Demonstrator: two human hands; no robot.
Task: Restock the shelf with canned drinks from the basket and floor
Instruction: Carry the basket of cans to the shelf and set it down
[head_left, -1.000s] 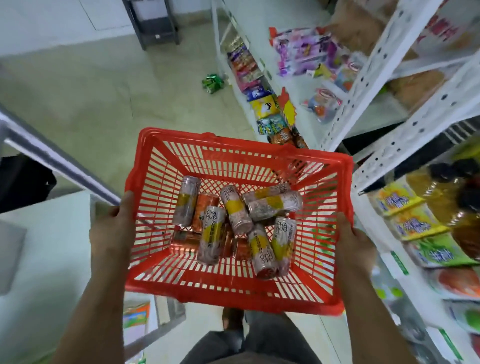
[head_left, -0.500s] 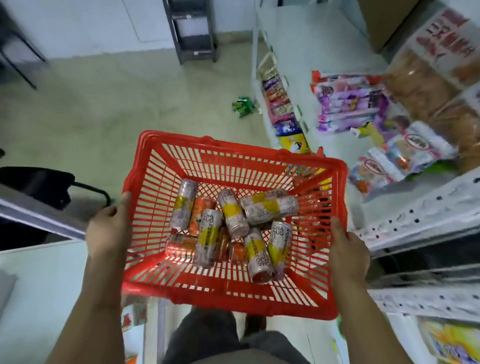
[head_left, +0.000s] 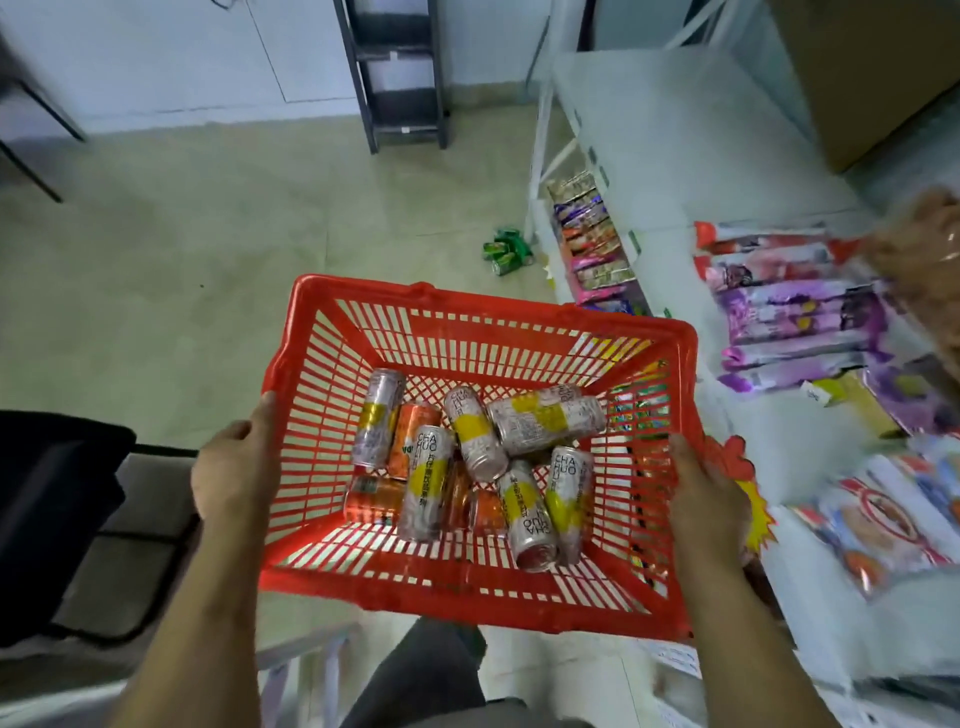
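Change: compared with half a second ago, the view has turned up and to the right, so more of the white shelf top is seen and the green cans on the floor now sit nearer to the basket's far rim; the cans inside the basket lie as before.
Basket: the red basket (head_left: 488, 332) is held in the air in front of the person, between both hands, its right side just beside the shelf.
Left hand: the left hand (head_left: 234, 475) grips the left rim, thumb lying along the rim's top edge, the other fingers wrapped under on the outside and not visible.
Right hand: the right hand (head_left: 709, 499) grips the right rim, thumb on top of it; how the other fingers are set, I cannot tell.
Canned drinks: the slim cans (head_left: 478, 457) lie in a loose pile on the basket's bottom, pale ones with yellow bands over orange ones.
Floor: green cans (head_left: 506, 252) lie on the tiles, near the shelf's leg.
Shelf: the white shelf (head_left: 649, 135) on the right carries purple snack packs (head_left: 795, 317), with more packets on a lower level.
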